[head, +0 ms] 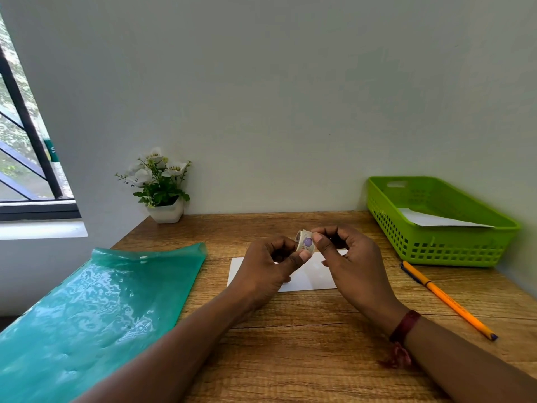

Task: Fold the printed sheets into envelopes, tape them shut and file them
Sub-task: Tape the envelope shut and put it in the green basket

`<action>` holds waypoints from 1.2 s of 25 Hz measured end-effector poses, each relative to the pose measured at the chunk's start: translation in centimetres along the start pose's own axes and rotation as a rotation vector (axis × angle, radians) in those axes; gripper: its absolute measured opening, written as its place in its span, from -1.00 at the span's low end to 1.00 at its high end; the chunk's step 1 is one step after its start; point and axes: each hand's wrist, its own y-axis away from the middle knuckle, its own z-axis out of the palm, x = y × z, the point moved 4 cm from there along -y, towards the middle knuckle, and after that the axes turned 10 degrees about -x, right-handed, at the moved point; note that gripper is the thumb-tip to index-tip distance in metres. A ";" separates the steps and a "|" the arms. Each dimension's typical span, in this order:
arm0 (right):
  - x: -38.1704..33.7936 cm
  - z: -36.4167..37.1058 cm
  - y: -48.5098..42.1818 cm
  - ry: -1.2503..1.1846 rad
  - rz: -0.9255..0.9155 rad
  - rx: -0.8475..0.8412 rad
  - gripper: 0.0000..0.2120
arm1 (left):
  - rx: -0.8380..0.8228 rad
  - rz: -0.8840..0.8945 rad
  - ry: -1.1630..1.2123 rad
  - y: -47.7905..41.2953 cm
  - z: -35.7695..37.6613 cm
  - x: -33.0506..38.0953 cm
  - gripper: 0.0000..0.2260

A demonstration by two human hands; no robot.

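Gripping a small roll of tape (306, 242), both hands are raised just above the middle of the desk (290, 344). The roll is pale and carries a purple printed figure on its outer face. The left hand (270, 269) holds the roll from the left: its fingers are curled round the roll and its thumb lies on the lower front of it. The right hand (351, 257) meets the roll from the right, with thumb and forefinger pinching its right side and the other fingers curled in toward the palm. Whether a free end of tape is lifted cannot be told. A red band (404, 327) sits on the right wrist.

Directly under the hands, a folded white sheet (313, 276) lies flat on the desk, near its centre and partly hidden by both hands. No print shows on its upper face.

At the far right corner of the desk stands a green basket (441, 251) with perforated walls; a white paper (436, 221) rests inside it. Near the basket, along the right edge, an orange pen (444, 298) lies at an angle. A teal plastic folder (96, 315) covers the left edge and overhangs it. A potted plant (167, 212) with white flowers stands at the far left corner against the wall (290, 97). A window (26, 170) is at the left.
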 end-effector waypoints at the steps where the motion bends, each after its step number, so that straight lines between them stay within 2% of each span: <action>1: 0.1 -0.1 -0.1 -0.005 0.006 0.006 -0.88 | -0.007 0.005 -0.016 0.0 -0.1 0.0 -0.84; 8: 0.5 0.1 -0.2 -0.034 0.042 -0.026 -0.95 | -0.041 0.034 -0.022 0.0 -0.1 0.0 -0.85; 11: 0.7 -0.1 -0.3 -0.022 0.043 -0.035 -0.90 | -0.066 0.035 -0.017 -0.1 0.0 0.0 -0.85; 16: 0.7 -0.6 -0.7 0.025 0.010 -0.020 -0.93 | -0.083 0.044 -0.064 0.0 0.1 0.3 -0.91; 30: 0.4 -0.6 -0.6 0.034 -0.049 -0.021 -0.89 | -0.031 -0.010 -0.103 -0.1 -0.8 0.1 -0.81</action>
